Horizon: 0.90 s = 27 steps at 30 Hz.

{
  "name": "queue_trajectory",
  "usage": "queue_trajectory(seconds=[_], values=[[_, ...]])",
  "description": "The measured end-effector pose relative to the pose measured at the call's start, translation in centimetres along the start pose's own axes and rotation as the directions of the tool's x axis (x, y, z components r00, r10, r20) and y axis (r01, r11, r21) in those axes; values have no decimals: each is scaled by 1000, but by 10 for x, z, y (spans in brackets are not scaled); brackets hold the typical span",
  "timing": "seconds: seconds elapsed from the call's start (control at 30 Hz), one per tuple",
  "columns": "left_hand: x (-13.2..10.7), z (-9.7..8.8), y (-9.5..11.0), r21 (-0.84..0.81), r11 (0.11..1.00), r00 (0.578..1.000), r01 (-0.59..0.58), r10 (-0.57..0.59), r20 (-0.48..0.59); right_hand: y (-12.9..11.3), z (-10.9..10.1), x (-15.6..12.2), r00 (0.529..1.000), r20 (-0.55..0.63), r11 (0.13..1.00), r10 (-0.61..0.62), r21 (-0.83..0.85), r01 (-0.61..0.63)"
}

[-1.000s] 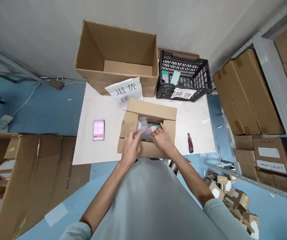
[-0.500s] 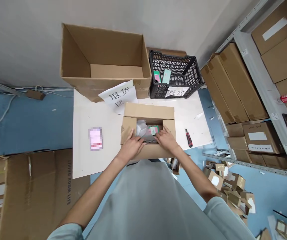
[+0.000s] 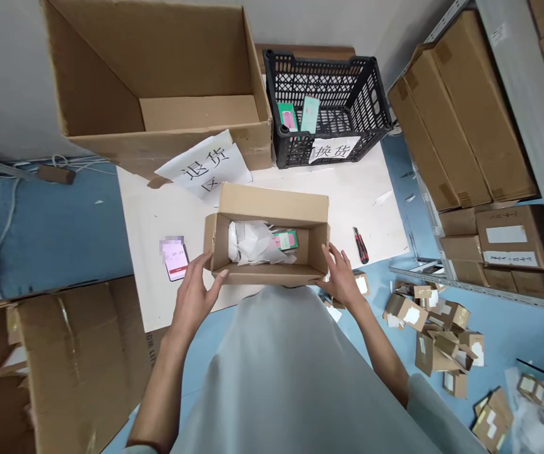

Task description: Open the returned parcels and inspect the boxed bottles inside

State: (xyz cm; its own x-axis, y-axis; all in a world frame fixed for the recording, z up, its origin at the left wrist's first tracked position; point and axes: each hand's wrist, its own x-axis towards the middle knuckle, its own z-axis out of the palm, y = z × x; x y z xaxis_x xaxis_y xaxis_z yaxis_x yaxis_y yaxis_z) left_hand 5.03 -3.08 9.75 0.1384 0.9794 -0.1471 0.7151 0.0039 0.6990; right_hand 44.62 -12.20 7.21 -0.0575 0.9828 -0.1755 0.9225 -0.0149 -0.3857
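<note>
An unfolded cardboard box [image 3: 272, 275] stands on the white table in front of me. Inside lie crumpled white packing paper [image 3: 257, 243] and a small green and pink box [image 3: 285, 240], partly covered by the paper. My left hand [image 3: 197, 293] is at the box's near left corner, thumb and fingers apart, touching its side. At the near right corner, my right hand [image 3: 339, 277] rests with spread fingers against the outside. Neither hand has anything enclosed in its fingers. Left of the box lies a phone [image 3: 176, 258] with a lit screen.
A red and black utility knife [image 3: 360, 246] lies on the table [image 3: 146, 217] at right. Behind are a large cardboard box [image 3: 196, 113] with a paper sign [image 3: 208, 167], and a black crate [image 3: 331, 94] holding small packages. Shelving with cartons [image 3: 466, 113] stands right; discarded boxes [image 3: 442, 340] cover the floor.
My hands have moved apart from over the opening to the box's outer ends. The end flaps have been spread outward, so the opening is wider and more of the contents shows. My view has come closer.
</note>
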Motion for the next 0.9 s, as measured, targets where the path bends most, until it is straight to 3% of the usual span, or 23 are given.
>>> queue_trajectory(seconds=[0.1, 0.17, 0.23, 0.3, 0.4, 0.47, 0.5, 0.57, 0.7, 0.9], values=[[-2, 8, 3, -49, 987, 989, 151, -151, 5, 2, 11, 19, 998, -46, 999, -40, 7, 41], [0, 9, 15, -18, 980, 978, 199, -200, -68, 8, 10, 33, 995, -68, 997, -76, 22, 77], [9, 10, 34, 51, 987, 976, 153, -143, -167, 16, 9, 44, 990, -89, 993, -106, 46, 111], [26, 18, 60, 108, 994, 979, 3, 19, -204, 23, 10, 52, 986, -111, 989, -123, 70, 131], [67, 55, 96, 91, 966, 970, -243, 243, 18, 29, 14, 56, 982, -134, 984, -133, 103, 147], [99, 93, 112, 98, 940, 919, -327, 292, 264, 30, 17, 55, 982, -132, 980, -138, 124, 154], [114, 113, 117, 171, 924, 884, -342, 255, 392, 30, 19, 55, 982, -126, 979, -137, 135, 154], [140, 152, 120, 415, 841, 810, -347, 46, 584, 30, 20, 54, 985, -113, 977, -130, 155, 147], [167, 205, 117, 513, 777, 781, -365, -44, 623, 28, 16, 54, 988, -86, 972, -128, 186, 142], [180, 244, 116, 589, 698, 747, -407, -118, 655, 26, 11, 54, 988, -54, 971, -148, 183, 155]])
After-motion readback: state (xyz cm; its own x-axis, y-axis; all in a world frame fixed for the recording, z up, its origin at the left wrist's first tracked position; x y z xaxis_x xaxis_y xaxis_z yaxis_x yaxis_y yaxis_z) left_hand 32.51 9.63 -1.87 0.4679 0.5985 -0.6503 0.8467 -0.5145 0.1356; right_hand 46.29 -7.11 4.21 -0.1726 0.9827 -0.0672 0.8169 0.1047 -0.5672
